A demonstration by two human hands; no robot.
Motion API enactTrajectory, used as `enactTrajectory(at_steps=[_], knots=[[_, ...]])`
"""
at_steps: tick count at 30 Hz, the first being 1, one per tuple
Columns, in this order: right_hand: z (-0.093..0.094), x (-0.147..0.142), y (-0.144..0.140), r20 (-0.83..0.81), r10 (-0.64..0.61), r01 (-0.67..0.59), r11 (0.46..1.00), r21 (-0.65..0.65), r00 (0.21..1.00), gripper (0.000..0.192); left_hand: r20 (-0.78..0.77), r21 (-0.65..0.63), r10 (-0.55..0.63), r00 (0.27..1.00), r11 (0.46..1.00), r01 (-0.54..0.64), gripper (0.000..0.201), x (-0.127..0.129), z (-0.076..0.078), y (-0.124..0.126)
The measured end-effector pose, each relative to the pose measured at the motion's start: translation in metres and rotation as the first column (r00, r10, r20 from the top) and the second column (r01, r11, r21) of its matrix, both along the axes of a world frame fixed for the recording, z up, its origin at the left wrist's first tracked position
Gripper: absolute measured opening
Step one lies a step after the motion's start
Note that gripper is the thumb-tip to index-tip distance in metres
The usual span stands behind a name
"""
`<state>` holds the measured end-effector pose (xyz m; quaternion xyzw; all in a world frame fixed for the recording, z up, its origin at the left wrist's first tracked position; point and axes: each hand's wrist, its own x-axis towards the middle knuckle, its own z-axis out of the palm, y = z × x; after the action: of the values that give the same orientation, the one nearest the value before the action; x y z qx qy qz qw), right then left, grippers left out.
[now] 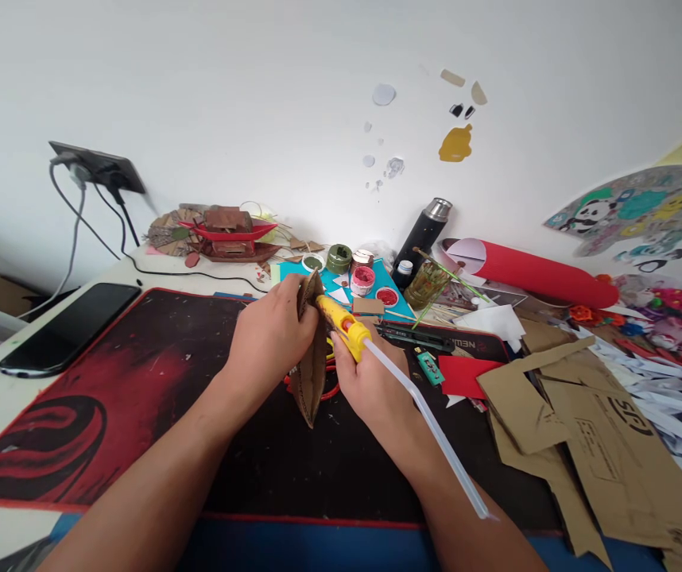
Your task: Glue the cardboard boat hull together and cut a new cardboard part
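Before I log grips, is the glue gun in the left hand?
No, the right hand grips the yellow glue gun, while the left hand holds the cardboard piece.

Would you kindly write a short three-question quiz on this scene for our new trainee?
1. Open question: What is the left hand holding?
2. True or false: In this view, the big red roll lies to the right of the black flask.
3. Multiple choice: The right hand holds a yellow glue gun. What does the glue stick at its rear look like?
A) solid red
B) whitish and translucent
C) solid black

Key:
1. A brown cardboard piece with a pointed lower end.
2. True.
3. B.
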<state>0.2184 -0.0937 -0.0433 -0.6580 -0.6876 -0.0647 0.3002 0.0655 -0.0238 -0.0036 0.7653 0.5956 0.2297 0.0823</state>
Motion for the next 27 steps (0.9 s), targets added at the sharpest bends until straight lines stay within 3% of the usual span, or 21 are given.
enactTrajectory(at_steps=[27], knots=[[-0.0006,-0.0015,0.0001,0.008,-0.001,0.001,0.999,-0.04,1.0,0.033,-0.021,0.013,0.014,1.0,1.0,-0.014,0.029,0.0,-0.0009,0.0001]])
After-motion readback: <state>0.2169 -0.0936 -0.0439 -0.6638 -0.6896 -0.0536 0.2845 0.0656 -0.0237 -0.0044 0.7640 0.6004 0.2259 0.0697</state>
